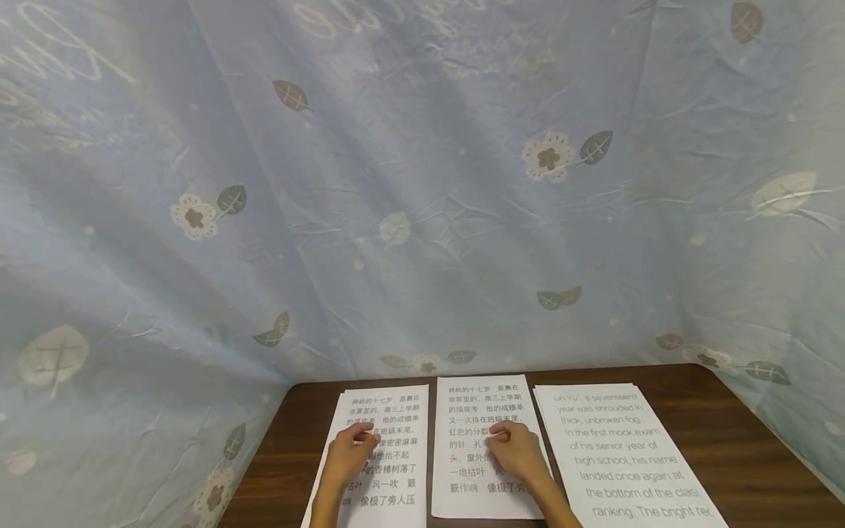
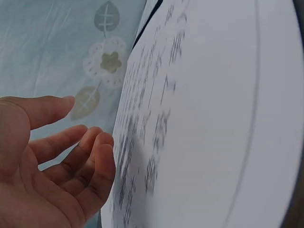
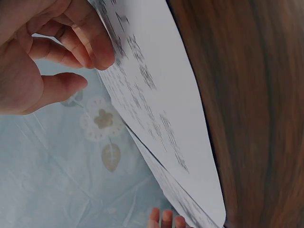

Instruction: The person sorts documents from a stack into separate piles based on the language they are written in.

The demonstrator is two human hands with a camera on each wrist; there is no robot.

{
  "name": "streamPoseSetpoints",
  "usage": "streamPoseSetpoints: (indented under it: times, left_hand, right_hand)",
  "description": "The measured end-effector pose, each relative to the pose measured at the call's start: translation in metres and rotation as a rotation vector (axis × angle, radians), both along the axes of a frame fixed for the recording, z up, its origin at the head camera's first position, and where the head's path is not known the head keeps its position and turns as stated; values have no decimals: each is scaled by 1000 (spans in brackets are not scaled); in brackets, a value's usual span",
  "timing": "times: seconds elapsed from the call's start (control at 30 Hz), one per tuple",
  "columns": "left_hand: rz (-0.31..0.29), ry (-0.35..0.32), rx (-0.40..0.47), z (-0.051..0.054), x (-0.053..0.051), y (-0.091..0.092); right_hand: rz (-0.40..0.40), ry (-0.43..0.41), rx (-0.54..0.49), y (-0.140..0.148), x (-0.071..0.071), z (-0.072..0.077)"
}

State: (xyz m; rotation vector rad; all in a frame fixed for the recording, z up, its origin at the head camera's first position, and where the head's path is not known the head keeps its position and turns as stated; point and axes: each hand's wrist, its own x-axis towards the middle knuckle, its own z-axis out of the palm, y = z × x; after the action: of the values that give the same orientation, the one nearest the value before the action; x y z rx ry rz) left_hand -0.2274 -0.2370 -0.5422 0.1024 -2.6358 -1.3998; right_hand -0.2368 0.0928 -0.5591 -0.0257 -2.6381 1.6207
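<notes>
Three piles of white printed paper lie side by side. My left hand (image 1: pixel 347 453) is over the left pile (image 1: pixel 394 480), whose top sheet bears Chinese text. Over the middle pile (image 1: pixel 472 473), also in Chinese, is my right hand (image 1: pixel 518 451). In the left wrist view, the left hand (image 2: pixel 66 166) has its thumb apart from loosely bent fingers, and nothing lies between them. The right wrist view shows the right hand (image 3: pixel 57 57) bent the same way and holding nothing, its fingertips close to the sheet; contact is unclear. Farther right sits a pile with English text (image 1: pixel 620 455).
A dark brown wooden table (image 1: pixel 713 425) carries the papers. Behind it and at both sides hangs a pale blue cloth (image 1: pixel 422 293) with leaf and flower prints. Narrow gaps separate the piles.
</notes>
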Motion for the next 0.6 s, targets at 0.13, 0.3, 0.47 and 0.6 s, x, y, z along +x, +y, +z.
streamPoseSetpoints:
  times: [0.13,0.3,0.47,0.6]
  left_hand:
    - [-14,-23,32,-2,-2,13]
    - [-39,-33,60,-3,-5,28]
    - [-58,-35,71,-3,-8,41]
    - [-73,-41,72,-2,-11,52]
  right_hand:
    - [-17,-5,10,12,0,-1]
    - [-40,-4,28,27,0,0]
    - [-65,-12,49,41,1,5]
    - [-80,-16,54,52,1,7]
